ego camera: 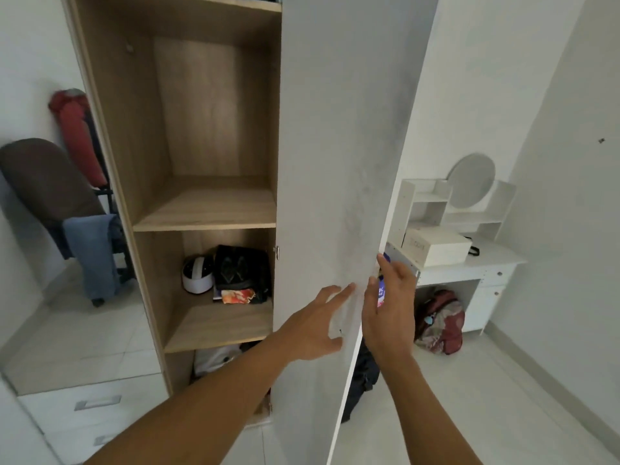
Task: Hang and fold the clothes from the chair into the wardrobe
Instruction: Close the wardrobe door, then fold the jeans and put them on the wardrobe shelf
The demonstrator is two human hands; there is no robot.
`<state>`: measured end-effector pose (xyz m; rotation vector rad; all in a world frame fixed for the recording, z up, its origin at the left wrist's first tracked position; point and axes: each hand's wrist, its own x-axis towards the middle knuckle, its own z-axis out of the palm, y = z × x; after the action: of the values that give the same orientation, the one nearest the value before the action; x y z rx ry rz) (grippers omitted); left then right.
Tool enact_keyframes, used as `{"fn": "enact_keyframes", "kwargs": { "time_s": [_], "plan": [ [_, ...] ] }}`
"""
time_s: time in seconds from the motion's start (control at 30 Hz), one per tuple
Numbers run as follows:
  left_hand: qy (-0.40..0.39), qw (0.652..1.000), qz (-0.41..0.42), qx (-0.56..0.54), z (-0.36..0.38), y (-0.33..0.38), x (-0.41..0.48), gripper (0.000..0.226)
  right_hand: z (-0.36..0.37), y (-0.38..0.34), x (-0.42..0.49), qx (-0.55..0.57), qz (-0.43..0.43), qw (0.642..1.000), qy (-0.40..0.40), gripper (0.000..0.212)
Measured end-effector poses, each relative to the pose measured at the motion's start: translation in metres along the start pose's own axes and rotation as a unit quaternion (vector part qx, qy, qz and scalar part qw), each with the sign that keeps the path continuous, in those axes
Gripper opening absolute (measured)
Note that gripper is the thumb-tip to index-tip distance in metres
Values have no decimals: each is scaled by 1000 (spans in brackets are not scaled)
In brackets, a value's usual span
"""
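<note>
Because both hands meet the wardrobe door (335, 162) with straight, unhooked fingers, the hold on it looks thin. The left hand (313, 325) is splayed wide, its fingertips (347, 288) touching the door's pale face and gripping nothing. The right hand (389, 307) lies along the door's free edge, fingers extended rather than curled. A small purple-and-white patch shows just behind them; I cannot tell what it is. If the door swings shut, the right fingers sit where that edge would meet another panel, so a pinch seems the likeliest mishap. A push from the left hand alone could also send the smooth board away to bang.

The door is a tall, flat, matte white panel, smudged grey near the hands. Beyond it, the wardrobe (110, 129) is light wood-grain laminate with square, hard-edged shelves. A lower shelf holds a glossy white helmet (198, 275) beside a dark, soft bag (241, 270).

The clothes lie well apart to the left: limp blue jeans (94, 256) draped over a padded brown chair (43, 182), not yet touched. Their trailing legs could catch on the chair's castors when lifted.
</note>
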<state>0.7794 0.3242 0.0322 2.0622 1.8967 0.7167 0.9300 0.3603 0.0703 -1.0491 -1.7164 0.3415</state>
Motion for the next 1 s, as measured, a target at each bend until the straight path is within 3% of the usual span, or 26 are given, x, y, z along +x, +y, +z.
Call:
{"fn": "enact_keyframes", "kwargs": {
  "time_s": [0.07, 0.1, 0.23, 0.4, 0.67, 0.83, 1.0],
  "plan": [
    [21, 1000, -11, 12, -4, -12, -23, 101, 14, -10, -20, -27, -49, 997, 44, 35],
    [25, 999, -24, 11, -7, -21, -39, 100, 24, -16, -30, -12, -64, 998, 20, 35],
    [32, 993, -116, -12, -15, -70, -123, 87, 75, -33, -85, 22, -55, 977, -203, 34],
    [51, 955, -289, 36, -30, -118, -263, 89, 147, -55, -167, 0, -61, 897, -439, 44],
    [127, 821, -556, 33, -36, -122, -530, 92, 197, -174, -348, 49, -166, 732, -658, 53],
    [205, 724, -659, 18, -34, -81, -684, 92, 186, -280, -458, 107, -260, 645, -711, 52],
    [275, 648, -710, -15, -25, -26, -823, 92, 152, -367, -566, 132, -326, 585, -731, 52]
  ]
}}
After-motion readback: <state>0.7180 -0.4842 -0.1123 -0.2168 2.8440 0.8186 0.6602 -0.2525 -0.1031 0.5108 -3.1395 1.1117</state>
